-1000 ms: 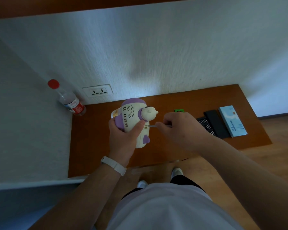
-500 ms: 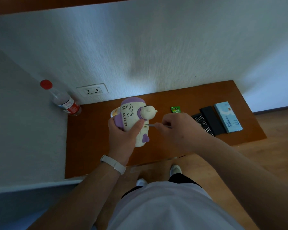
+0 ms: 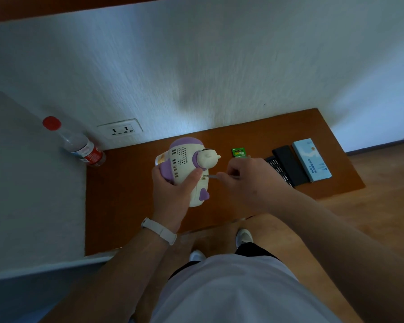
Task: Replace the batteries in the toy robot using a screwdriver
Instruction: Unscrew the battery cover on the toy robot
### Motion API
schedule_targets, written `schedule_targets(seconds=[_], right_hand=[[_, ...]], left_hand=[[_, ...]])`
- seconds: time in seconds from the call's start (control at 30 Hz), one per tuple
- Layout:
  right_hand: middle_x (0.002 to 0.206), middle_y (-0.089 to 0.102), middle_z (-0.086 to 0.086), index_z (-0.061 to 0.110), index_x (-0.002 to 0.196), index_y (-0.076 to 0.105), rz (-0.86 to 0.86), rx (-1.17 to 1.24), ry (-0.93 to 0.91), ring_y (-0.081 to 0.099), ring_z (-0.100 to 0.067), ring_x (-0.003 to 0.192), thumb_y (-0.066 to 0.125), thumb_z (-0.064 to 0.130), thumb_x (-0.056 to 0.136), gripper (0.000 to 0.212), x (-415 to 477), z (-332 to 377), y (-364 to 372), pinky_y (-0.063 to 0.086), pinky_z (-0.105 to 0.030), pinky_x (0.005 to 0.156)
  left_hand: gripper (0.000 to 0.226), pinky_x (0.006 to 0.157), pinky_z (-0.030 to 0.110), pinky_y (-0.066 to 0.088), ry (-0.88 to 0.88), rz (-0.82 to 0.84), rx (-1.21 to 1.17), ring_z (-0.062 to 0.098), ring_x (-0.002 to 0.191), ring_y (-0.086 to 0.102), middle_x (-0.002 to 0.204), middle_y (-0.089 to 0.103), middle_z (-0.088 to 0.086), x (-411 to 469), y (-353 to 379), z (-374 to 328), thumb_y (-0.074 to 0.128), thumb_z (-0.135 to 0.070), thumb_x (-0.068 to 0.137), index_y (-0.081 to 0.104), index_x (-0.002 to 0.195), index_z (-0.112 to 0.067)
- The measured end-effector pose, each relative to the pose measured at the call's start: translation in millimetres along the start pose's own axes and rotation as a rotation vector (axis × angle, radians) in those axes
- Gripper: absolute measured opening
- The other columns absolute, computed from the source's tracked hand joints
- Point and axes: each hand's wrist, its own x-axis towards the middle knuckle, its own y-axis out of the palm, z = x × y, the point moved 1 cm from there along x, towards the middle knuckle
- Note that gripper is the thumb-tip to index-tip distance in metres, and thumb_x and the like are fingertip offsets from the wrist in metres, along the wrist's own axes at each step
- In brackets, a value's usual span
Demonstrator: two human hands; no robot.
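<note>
A white and purple toy robot (image 3: 184, 159) is held above the brown table (image 3: 126, 194), its back with the speaker holes turned up. My left hand (image 3: 173, 190) grips its body, thumb across the back. My right hand (image 3: 250, 178) pinches a thin screwdriver (image 3: 212, 176) whose metal tip meets the toy's back just right of my left thumb. Most of the screwdriver's handle is hidden in my fingers. A small green battery pack (image 3: 238, 152) lies on the table beyond my right hand.
A black screwdriver bit case (image 3: 286, 166) lies open at the right, next to a light blue box (image 3: 311, 162). A plastic bottle with a red cap (image 3: 79, 145) leans in the left corner by a wall socket (image 3: 120, 129). Wooden floor lies to the right.
The hands and the toy keep the same hold, with the screwdriver tip staying at the toy's back. The view has shifted slightly; nothing on the table has moved.
</note>
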Motion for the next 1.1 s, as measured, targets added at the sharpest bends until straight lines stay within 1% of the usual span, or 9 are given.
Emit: schedule_targets(seconds=[0.17, 0.3, 0.37, 0.57, 0.67, 0.77, 0.9, 1.0, 1.1], right_hand=[[0.069, 0.059, 0.006, 0.028, 0.080, 0.053, -0.009, 0.039, -0.003, 0.056, -0.011, 0.058, 0.059, 0.042, 0.092, 0.020, -5, -5, -3, 0.046, -0.024, 0.053], [0.068, 0.061, 0.006, 0.025, 0.083, 0.058, -0.028, 0.016, 0.012, 0.061, -0.013, 0.060, 0.056, 0.043, 0.094, 0.021, -7, -10, 0, 0.055, -0.031, 0.057], [0.068, 0.062, 0.006, 0.025, 0.083, 0.059, -0.014, 0.010, 0.029, 0.061, -0.014, 0.060, 0.054, 0.044, 0.094, 0.022, -8, -12, 1, 0.056, -0.032, 0.058], [0.066, 0.060, 0.002, 0.022, 0.083, 0.060, -0.026, 0.071, 0.031, 0.057, -0.016, 0.055, 0.055, 0.041, 0.094, 0.023, -15, -23, 1, 0.046, -0.028, 0.050], [0.064, 0.060, 0.002, 0.021, 0.083, 0.061, -0.015, 0.147, 0.050, 0.050, -0.011, 0.050, 0.056, 0.039, 0.094, 0.022, -19, -34, 3, 0.040, -0.025, 0.047], [0.060, 0.055, 0.004, 0.020, 0.080, 0.060, -0.017, 0.209, 0.056, 0.040, -0.005, 0.044, 0.057, 0.035, 0.094, 0.021, -22, -44, 8, 0.032, -0.016, 0.041], [0.061, 0.053, 0.005, 0.020, 0.078, 0.059, -0.010, 0.303, 0.110, 0.040, -0.003, 0.046, 0.058, 0.031, 0.094, 0.019, -22, -59, 18, 0.032, -0.015, 0.044], [0.062, 0.050, 0.007, 0.021, 0.076, 0.057, 0.003, 0.408, 0.177, 0.040, -0.003, 0.049, 0.058, 0.025, 0.093, 0.018, -19, -72, 28, 0.035, -0.022, 0.049], [0.065, 0.051, 0.006, 0.017, 0.081, 0.059, -0.005, 0.454, 0.231, 0.042, -0.007, 0.053, 0.059, 0.021, 0.092, 0.012, -15, -87, 40, 0.037, -0.027, 0.051]], left_hand=[[0.068, 0.063, 0.021, 0.058, -0.007, 0.008, -0.009, 0.010, 0.094, 0.070, 0.115, 0.065, -0.007, -1, 5, 1, 0.085, -0.024, 0.075, 0.043, 0.128, -0.027], [0.067, 0.068, 0.026, 0.061, -0.034, 0.019, -0.021, 0.014, 0.098, 0.070, 0.115, 0.066, -0.005, 1, 9, 6, 0.085, -0.024, 0.075, 0.044, 0.128, -0.027], [0.066, 0.068, 0.026, 0.061, -0.046, 0.021, -0.026, 0.013, 0.096, 0.070, 0.114, 0.066, -0.005, 2, 11, 9, 0.085, -0.024, 0.076, 0.044, 0.127, -0.027], [0.066, 0.068, 0.023, 0.060, -0.100, 0.010, -0.068, 0.010, 0.097, 0.069, 0.114, 0.065, -0.006, 6, 15, 16, 0.084, -0.022, 0.077, 0.044, 0.129, -0.024], [0.065, 0.069, 0.024, 0.060, -0.125, -0.001, -0.075, 0.011, 0.099, 0.068, 0.114, 0.066, -0.006, 8, 15, 22, 0.084, -0.023, 0.077, 0.044, 0.129, -0.025], [0.066, 0.072, 0.028, 0.060, -0.142, -0.002, -0.063, 0.010, 0.097, 0.069, 0.113, 0.066, -0.006, 9, 16, 27, 0.084, -0.022, 0.078, 0.044, 0.131, -0.023], [0.065, 0.076, 0.032, 0.061, -0.164, -0.005, -0.048, 0.011, 0.099, 0.069, 0.115, 0.066, -0.005, 11, 18, 37, 0.083, -0.023, 0.078, 0.044, 0.129, -0.024], [0.064, 0.079, 0.036, 0.061, -0.169, 0.001, -0.016, 0.014, 0.101, 0.069, 0.117, 0.066, -0.002, 14, 18, 43, 0.083, -0.024, 0.079, 0.044, 0.129, -0.025], [0.066, 0.080, 0.038, 0.062, -0.176, -0.002, 0.011, 0.015, 0.102, 0.068, 0.118, 0.065, -0.002, 18, 19, 46, 0.082, -0.024, 0.080, 0.043, 0.132, -0.023]])
